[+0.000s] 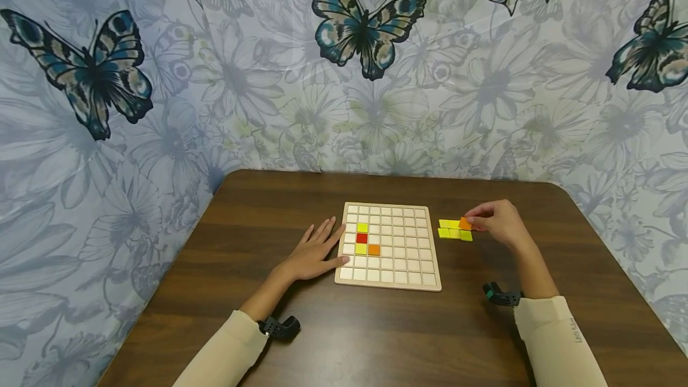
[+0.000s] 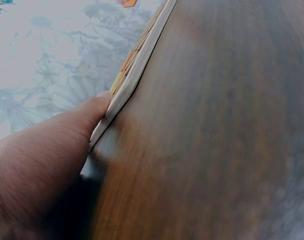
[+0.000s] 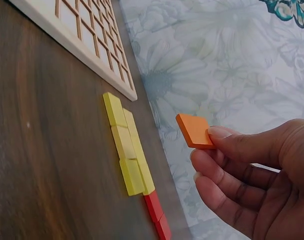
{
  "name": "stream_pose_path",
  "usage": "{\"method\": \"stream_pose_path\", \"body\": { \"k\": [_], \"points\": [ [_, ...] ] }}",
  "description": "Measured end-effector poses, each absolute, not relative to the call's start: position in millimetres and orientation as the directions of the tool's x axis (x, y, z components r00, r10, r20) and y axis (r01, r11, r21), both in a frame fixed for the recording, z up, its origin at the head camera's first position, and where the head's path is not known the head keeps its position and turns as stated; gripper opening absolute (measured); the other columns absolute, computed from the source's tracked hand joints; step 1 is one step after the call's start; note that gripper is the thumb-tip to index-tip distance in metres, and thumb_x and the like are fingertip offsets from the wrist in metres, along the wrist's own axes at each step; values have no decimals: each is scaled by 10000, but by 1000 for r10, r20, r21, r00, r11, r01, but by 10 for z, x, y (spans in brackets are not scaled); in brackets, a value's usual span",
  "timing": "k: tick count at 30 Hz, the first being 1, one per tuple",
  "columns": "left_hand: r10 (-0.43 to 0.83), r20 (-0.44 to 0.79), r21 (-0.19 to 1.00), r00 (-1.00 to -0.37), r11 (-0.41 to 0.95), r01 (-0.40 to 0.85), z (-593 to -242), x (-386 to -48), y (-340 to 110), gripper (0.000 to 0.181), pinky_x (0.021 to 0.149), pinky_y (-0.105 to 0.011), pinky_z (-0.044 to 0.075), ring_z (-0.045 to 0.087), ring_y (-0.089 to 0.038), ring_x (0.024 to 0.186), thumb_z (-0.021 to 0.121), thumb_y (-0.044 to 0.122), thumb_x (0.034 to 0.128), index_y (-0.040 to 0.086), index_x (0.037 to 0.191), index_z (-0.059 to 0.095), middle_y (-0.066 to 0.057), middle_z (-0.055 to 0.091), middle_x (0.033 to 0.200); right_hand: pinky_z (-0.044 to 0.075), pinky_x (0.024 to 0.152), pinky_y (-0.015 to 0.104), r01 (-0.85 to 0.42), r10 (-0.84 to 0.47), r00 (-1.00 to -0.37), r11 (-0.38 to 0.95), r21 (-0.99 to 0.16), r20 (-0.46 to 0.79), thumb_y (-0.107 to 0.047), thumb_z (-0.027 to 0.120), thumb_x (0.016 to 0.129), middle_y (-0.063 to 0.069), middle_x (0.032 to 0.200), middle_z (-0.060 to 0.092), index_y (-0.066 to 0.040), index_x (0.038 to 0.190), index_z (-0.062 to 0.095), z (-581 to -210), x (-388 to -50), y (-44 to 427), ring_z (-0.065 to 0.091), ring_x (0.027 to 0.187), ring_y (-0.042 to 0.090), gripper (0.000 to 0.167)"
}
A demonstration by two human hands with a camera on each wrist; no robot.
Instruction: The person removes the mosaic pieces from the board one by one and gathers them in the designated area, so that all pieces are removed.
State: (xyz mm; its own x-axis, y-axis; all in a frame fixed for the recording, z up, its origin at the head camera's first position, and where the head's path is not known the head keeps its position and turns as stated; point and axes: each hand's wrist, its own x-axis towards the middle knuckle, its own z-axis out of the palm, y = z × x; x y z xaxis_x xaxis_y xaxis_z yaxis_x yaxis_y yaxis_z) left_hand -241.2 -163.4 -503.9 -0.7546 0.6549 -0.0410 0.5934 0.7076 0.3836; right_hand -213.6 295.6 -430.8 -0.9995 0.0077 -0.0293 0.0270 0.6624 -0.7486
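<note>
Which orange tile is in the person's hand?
The orange tile pinched in the right hand, right of the board; the other orange one lies on the board beside a yellow tile.

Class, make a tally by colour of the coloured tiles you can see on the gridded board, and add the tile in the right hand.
Yellow tiles: 2, both on the board
Red tile: 1, on the board
Orange tiles: 2, one on the board, one in the right hand
Total: 5

One board (image 1: pixel 400 262), two orange tiles (image 1: pixel 373 249)
</note>
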Motion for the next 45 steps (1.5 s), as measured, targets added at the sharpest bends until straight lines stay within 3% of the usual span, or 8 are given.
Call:
{"method": "stream_pose_path", "body": {
  "k": [17,29,45],
  "points": [
    [653,-48,386,-756,710,589,-5058,-2423,-1631,857,1213,-593,-5,25,-307,1565,437,639,1014,172,1649,102,-151,34,1697,611,731,384,87,28,-995,645,-759,-91,-20,658,979,241,1004,715,128,1077,723,-4381,-2128,3116,691,839,347,189],
    [650,-41,389,-759,710,587,-5046,-2405,-1630,844,1210,-599,-12,30,-312,1565,456,619,1015,173,1650,124,-153,46,1697,606,758,394,151,57,-986,689,-709,-155,-26,652,978,277,1101,678,93,1078,742,-4473,-2124,3239,698,836,267,180],
    [647,-44,393,-761,712,582,-5041,-2414,-1633,855,1214,-588,-11,29,-300,1566,452,630,1012,178,1649,106,-147,43,1697,586,692,349,181,73,-979,730,-660,-188,-56,683,967,225,1011,704,72,1023,762,-4518,-2150,3235,663,757,194,161]
  ]
}}
